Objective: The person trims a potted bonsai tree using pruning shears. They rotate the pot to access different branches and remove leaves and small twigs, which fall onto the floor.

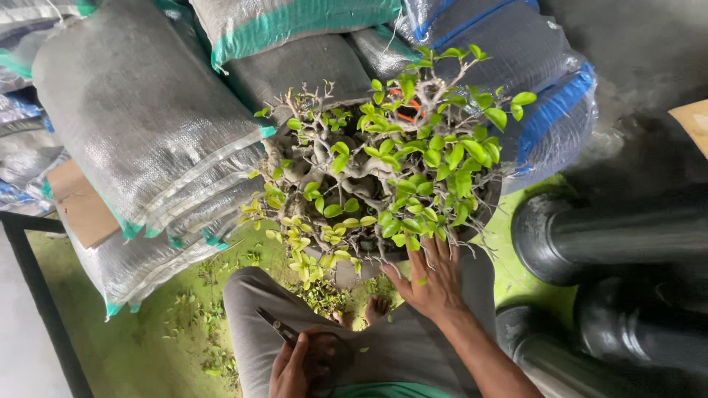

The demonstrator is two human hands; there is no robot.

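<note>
Grip on shears [276,326]; right hand [431,284] flat.

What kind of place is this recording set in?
Probably a plant nursery's storage corner: filled woven sacks piled behind a potted bonsai tree, black pipes alongside, leaf clippings on the green floor.

Soft, even daylight falls from about 11 o'clock, leaving only faint shadows. The sacks [140,125] show mild sheen, no hard glare. The leaves [413,169] at centre are sharp. The pipes [627,243] at 4 o'clock sink into dark. Edges bow from wide-angle distortion, and the corners look slightly soft.
</note>
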